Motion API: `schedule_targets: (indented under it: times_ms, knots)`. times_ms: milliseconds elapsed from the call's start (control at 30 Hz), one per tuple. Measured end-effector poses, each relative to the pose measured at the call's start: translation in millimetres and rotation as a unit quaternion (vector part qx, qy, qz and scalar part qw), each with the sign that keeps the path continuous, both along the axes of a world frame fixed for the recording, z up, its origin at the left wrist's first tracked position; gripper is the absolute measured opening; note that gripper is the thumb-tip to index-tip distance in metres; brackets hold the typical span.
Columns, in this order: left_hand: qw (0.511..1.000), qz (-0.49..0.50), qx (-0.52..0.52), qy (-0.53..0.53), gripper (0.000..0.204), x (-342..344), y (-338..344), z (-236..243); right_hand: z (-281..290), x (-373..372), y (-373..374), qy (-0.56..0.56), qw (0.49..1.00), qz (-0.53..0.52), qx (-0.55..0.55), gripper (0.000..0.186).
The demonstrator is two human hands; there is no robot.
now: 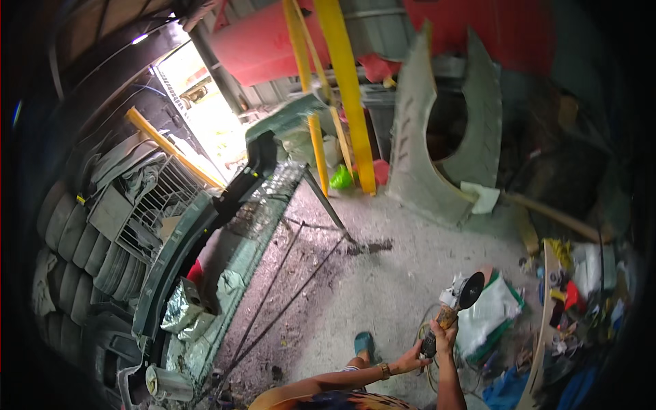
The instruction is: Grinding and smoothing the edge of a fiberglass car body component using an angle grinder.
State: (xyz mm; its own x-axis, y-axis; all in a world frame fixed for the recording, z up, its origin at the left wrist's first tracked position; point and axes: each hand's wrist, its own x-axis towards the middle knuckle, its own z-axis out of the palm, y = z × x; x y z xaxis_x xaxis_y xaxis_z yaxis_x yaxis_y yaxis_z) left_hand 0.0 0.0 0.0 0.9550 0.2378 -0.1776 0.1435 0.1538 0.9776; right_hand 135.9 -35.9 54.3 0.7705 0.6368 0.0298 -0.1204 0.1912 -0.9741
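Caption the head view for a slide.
Right hand grips an angle grinder, left hand at its rear; car fenders stand beyond.

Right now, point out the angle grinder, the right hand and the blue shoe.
Angle grinder (447,315): head view, its body.
Right hand (445,333): head view, its middle.
Blue shoe (365,341): head view, its upper.

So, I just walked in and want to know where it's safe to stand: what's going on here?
A person has an angle grinder in the grip of the right hand, the left hand at its dark rear end. Its black disc is raised, touching nothing; whether it's spinning, I can't tell. A long dark bumper-like part lies to the left; grey fender-like panels stand ahead.
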Motion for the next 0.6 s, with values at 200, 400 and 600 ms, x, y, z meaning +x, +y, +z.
schedule_targets:
  times_ms: [200, 400, 600]
  knots:
    - [0.974, 0.165, 0.157, 0.019, 0.074, -51.2, 170.7, 121.0, 121.0, -77.4, 175.4, 0.041, 0.999, -0.022, -0.005, 0.043]
    - [0.993, 0.076, -0.061, -0.066, 0.072, -57.8, 261.6, 209.0, 203.4, -41.9, 247.3, 0.201, 0.934, 0.274, 0.108, 0.060]
    - [0.990, 0.025, -0.117, -0.081, 0.062, -44.2, 332.1, 243.6, 219.6, -14.3, 326.7, 0.209, 0.916, 0.313, 0.138, 0.050]
